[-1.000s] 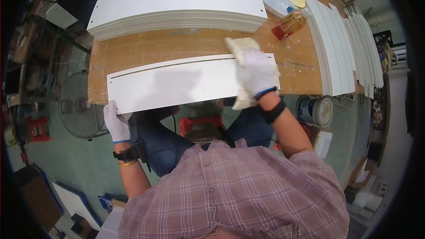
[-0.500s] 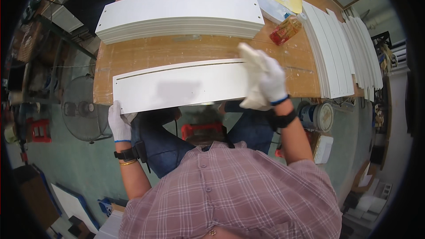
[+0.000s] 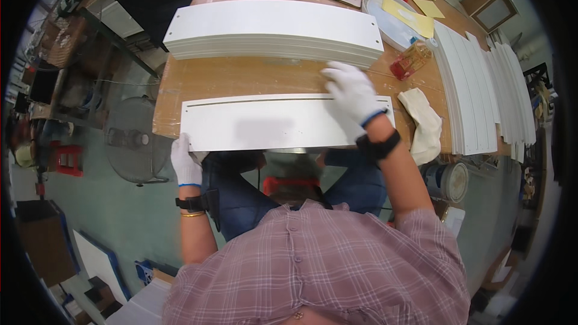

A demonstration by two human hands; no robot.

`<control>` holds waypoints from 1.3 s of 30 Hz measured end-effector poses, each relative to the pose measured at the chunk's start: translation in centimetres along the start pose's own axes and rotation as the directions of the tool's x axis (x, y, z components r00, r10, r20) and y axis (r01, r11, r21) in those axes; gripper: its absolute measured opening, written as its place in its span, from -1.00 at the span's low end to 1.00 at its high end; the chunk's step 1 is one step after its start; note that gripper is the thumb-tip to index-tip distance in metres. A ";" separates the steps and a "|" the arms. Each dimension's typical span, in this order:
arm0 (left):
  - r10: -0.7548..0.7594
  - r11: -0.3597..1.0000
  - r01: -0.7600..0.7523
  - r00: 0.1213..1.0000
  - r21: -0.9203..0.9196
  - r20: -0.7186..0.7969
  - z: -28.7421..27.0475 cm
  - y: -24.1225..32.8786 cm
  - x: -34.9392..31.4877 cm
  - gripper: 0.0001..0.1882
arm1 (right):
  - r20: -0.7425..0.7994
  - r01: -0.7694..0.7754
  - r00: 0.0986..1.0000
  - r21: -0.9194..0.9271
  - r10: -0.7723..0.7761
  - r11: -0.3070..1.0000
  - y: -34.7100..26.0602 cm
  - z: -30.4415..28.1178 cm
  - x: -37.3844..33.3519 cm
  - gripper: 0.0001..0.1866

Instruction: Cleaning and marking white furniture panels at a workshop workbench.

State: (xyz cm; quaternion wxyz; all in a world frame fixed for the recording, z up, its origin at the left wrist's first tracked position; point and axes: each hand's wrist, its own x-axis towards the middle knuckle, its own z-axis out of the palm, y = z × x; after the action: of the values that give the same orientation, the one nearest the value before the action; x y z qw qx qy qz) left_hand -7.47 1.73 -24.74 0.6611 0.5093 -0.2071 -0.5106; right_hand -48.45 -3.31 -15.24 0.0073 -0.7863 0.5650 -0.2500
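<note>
Since half a second ago, the crumpled cream cloth (image 3: 423, 126) has left the right white-gloved hand (image 3: 354, 93) and lies on the brown wooden table (image 3: 241, 78), while that hand is now over the board. At left, the left white-gloved hand (image 3: 185, 162) is closed at the near left corner of the long white flat board (image 3: 287, 123); its fingers underneath are hidden. The board, slotted along its far edge, lies at the table's near side, in front of a stack of long white panels (image 3: 274, 27). Farther right, the right hand is empty, fingers loosely spread; contact is unclear. Beyond it, the cloth lies just beside the board's right end. Wiping this face looks finished, I judge; moving the board calls for a firm right-hand grip too.
</note>
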 end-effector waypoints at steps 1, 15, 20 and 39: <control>0.014 1.000 -0.014 1.000 0.002 -0.001 -0.1 -0.1 0.0 -0.85 | 0.107 -0.009 0.994 0.026 0.006 1.000 -1.5 1.3 2.0 -0.71; -0.070 0.997 0.067 0.995 0.041 0.071 0.4 1.5 -1.3 -0.82 | 0.189 -0.217 0.938 -0.337 0.292 0.916 -4.6 9.4 8.4 -0.78; -0.063 0.998 0.066 0.993 -0.024 0.098 0.1 0.5 -0.4 -0.83 | 0.315 -0.333 0.874 -0.165 0.370 0.928 -4.6 9.0 8.4 -0.79; -0.096 0.995 0.101 0.983 -0.021 0.153 0.0 0.6 -0.9 -0.74 | 0.203 -0.346 0.930 0.202 0.306 0.916 -4.8 6.6 6.9 -0.74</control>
State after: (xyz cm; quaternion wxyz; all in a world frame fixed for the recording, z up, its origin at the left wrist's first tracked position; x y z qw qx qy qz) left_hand -7.57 2.51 -24.02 0.6244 0.4690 -0.2242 -0.5830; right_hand -39.92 -9.50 -16.94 0.1893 -0.6925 0.6522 -0.2433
